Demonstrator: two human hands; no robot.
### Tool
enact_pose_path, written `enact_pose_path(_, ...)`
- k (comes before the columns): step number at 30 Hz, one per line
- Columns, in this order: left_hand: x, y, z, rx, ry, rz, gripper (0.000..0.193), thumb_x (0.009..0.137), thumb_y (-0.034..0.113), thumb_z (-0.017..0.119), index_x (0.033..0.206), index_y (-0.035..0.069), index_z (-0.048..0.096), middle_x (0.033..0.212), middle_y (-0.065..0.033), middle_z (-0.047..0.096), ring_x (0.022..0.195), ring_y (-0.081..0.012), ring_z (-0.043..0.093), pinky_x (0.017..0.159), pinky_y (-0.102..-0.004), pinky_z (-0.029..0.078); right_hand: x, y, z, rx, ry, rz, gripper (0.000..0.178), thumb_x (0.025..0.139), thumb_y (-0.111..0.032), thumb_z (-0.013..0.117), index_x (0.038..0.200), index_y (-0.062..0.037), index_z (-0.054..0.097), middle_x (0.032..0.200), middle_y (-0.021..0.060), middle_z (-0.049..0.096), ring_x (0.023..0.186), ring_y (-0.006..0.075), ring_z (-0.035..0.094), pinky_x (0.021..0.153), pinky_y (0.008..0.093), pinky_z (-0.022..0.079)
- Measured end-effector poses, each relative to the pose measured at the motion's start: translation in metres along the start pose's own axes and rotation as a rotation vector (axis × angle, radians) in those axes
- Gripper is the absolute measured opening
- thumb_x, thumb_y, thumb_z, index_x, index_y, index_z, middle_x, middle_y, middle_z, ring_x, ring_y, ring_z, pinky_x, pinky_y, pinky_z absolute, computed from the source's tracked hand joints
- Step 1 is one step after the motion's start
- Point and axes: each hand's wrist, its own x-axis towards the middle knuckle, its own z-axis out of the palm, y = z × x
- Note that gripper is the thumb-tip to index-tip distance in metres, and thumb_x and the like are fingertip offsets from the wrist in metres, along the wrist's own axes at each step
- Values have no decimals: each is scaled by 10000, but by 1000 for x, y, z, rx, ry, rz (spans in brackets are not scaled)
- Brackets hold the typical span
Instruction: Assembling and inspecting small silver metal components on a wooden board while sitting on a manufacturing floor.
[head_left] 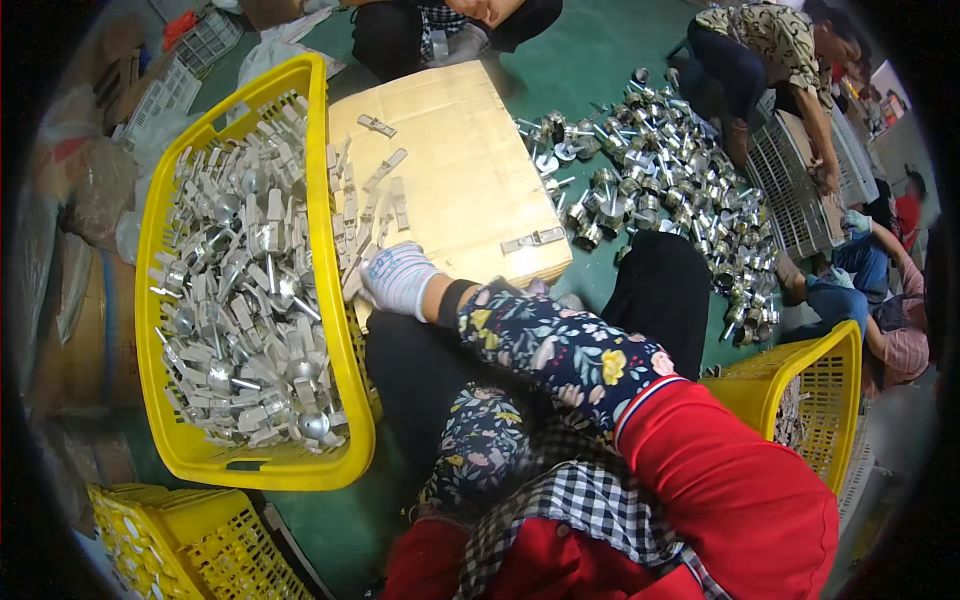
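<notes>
My right hand (398, 280), in a white knitted glove with blue marks, reaches across to the left edge of a yellowish cardboard-like board (450, 150). Its fingers are curled down by a row of flat pale metal pieces (350, 205) along that edge. What lies inside the fingers is hidden. More flat pieces lie loose on the board, one (533, 240) near its right corner. My left forearm in a floral sleeve (485, 430) runs up beneath the right arm, which covers the left hand. A yellow basket (355, 440) full of metal parts stands left of the board.
Shiny round metal parts with rods (640, 160) are heaped on the green floor at right. Other yellow baskets stand at lower left (240, 550) and right (750, 390). Co-workers sit opposite (440, 30) and at right (770, 60), beside grey crates (790, 180).
</notes>
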Motion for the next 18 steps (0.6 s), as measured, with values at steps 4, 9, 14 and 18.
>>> enact_pose_path(4,13,-21,12,-87,30,42,248,845,214,490,1051,101,569,1008,-66,601,886,-204,572,693,-326,451,-26,28,-9,257,253,128,329,817,-336,487,982,-71,589,826,183,612,802,312,606,710,397,478)
enact_pose_path(9,50,-36,27,-204,64,110,215,839,164,502,1030,109,584,976,-56,614,869,-177,582,663,-292,457,-67,55,-27,849,328,482,343,809,-101,491,1149,-56,501,962,147,618,914,289,591,890,332,439)
enact_pose_path(14,81,50,84,-59,182,79,188,837,156,513,981,69,596,926,-63,625,823,-182,581,670,-281,455,-84,112,-8,666,392,259,239,777,-143,559,987,-36,598,811,133,633,755,213,611,718,291,482)
enact_pose_path(18,66,165,146,227,444,-154,218,831,197,575,876,-12,616,766,-70,624,624,-152,548,586,-260,447,-115,150,-48,621,454,341,248,740,-168,634,912,11,627,804,83,641,705,141,577,684,266,471)
